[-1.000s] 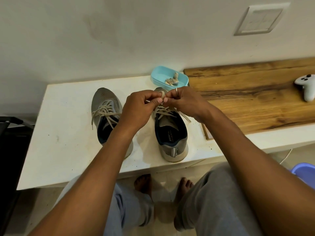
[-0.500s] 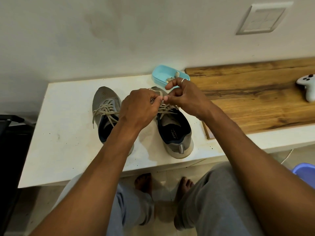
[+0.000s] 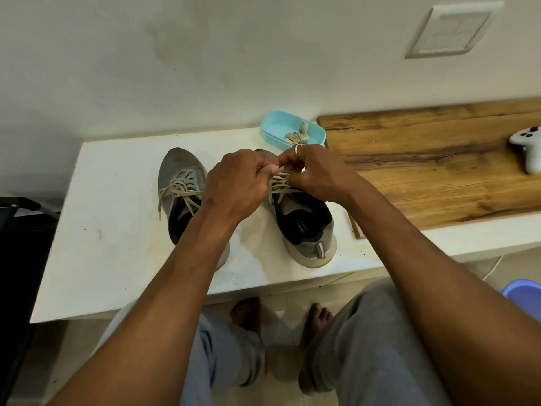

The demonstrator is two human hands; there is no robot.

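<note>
The white desk (image 3: 117,230) is carrying everything, and a wooden board (image 3: 424,171) is lying along its right part. Two grey sneakers are standing on the desk side by side, toes pointing at the wall. The left-side sneaker (image 3: 178,162) is sitting partly under the left forearm with one lace end trailing loose, and the right-side sneaker (image 3: 310,247) is resting just beside the board's edge. The left hand (image 3: 234,183) and the right hand (image 3: 322,177) are meeting over the front of the right-side sneaker, fingers curling and knuckles almost touching. Behind them a turquoise tray (image 3: 278,124) is holding a few small pale scraps, and a white game controller (image 3: 531,156) is lying on the board, well apart. Each hand is pinching the shoelace (image 3: 281,187) between thumb and fingers, and the right one is wearing a ring (image 3: 297,148). The lace is already crossing the tongue in several rows, so threading seems largely done. The fingers are hiding any knot, so tightening and tying are probably remaining.
</note>
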